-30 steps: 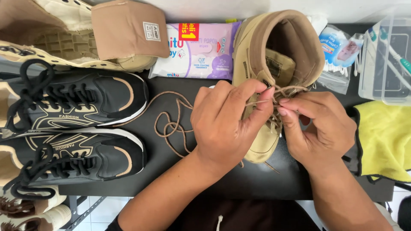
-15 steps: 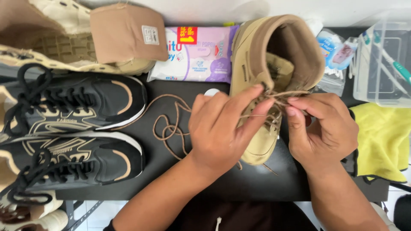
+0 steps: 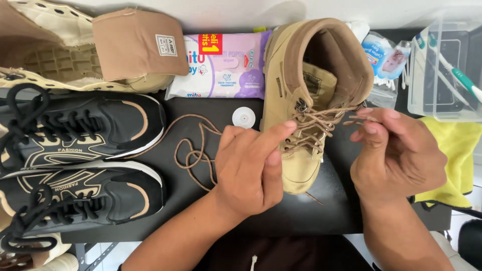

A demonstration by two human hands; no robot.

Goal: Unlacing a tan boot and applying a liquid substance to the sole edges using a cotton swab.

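A tan ankle boot [image 3: 306,90] stands on the black table top [image 3: 311,216], toe toward me, with a brown lace [image 3: 321,123] crossing its eyelets. My left hand [image 3: 251,168] rests against the boot's left side, thumb and fingertips pinching the lace by the lower eyelets. My right hand [image 3: 396,155] is beside the boot's right side and pinches the lace end near the upper eyelets. A loose length of the lace [image 3: 193,150] lies coiled on the table left of my left hand.
Two black sneakers [image 3: 75,160] lie at the left, a second tan boot [image 3: 100,45] on its side behind them. A pack of wet wipes [image 3: 221,65], a small white disc [image 3: 244,118], a clear box [image 3: 447,65] with a toothbrush and a yellow cloth [image 3: 454,155] surround the boot.
My two hands have drawn apart: the right hand moved right, pulling the lace end out sideways, and the left hand slid down to the boot's left side.
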